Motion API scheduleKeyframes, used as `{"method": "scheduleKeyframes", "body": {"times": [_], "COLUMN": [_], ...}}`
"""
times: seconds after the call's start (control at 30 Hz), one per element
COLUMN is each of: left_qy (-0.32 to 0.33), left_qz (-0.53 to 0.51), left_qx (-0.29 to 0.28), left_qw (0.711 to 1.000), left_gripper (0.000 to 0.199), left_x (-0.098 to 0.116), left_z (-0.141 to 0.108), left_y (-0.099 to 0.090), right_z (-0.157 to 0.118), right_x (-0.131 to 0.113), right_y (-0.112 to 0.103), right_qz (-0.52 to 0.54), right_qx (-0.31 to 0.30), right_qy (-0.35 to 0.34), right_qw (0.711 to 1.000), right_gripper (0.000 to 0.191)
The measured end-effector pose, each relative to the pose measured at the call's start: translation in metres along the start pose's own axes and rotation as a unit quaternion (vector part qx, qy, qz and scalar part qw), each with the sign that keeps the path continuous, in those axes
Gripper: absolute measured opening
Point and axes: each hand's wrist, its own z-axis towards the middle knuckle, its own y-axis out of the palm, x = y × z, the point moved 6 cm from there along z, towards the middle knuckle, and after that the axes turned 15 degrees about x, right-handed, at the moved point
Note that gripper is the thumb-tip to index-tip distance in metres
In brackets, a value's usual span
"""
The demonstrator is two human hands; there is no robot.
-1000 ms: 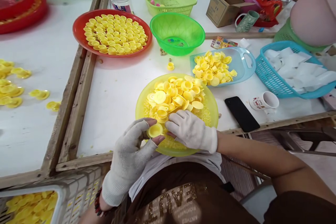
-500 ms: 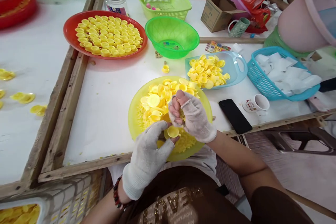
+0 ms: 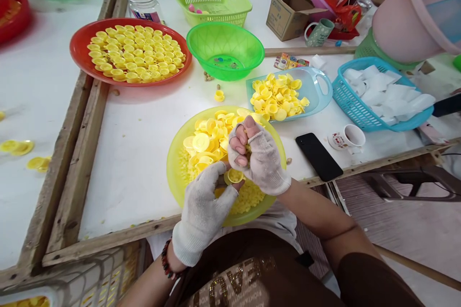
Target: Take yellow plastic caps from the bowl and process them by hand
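Observation:
Both hands wear white fingerless gloves over a yellow tray (image 3: 173, 172) that holds yellow cups (image 3: 209, 139) and small yellow pieces (image 3: 248, 197). Between the thumb and fingers of my left hand (image 3: 207, 208) is one small yellow cup (image 3: 235, 176), its mouth facing up. Just above that cup, my right hand (image 3: 257, 156) is curled closed, with small yellow pieces partly showing inside its fingers. The two hands are very close together; whether they touch is unclear.
A red tray (image 3: 81, 53) of yellow cups stands at the left back, beside a green bowl (image 3: 225, 48). To the right are a blue tray (image 3: 317, 98) of yellow cups, a phone (image 3: 319, 156), a mug (image 3: 345, 138) and a blue basket (image 3: 360, 108) with white pieces.
The view has shifted, so the table things sit further left. My right hand has come down closer over the cup in my left hand, and the cup's inside now shows small pieces.

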Motion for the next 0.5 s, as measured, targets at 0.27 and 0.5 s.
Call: {"method": "scheduleKeyframes", "body": {"times": [0.27,0.5], "left_qy": [0.133,0.175], "left_qz": [-0.032,-0.009], "left_qx": [0.067,0.111], "left_qw": [0.988,0.978], "left_gripper": [0.032,0.042], "left_x": [0.015,0.011], "left_z": [-0.007,-0.015], "left_y": [-0.017,-0.059], "right_z": [-0.006,-0.029], "right_x": [-0.012,-0.009], "right_y": [-0.022,-0.033], "right_qz": [-0.109,-0.432], "right_qx": [0.007,-0.084], "right_qy": [-0.096,-0.301], "right_qw": [0.989,0.846], "right_gripper": [0.043,0.029]}}
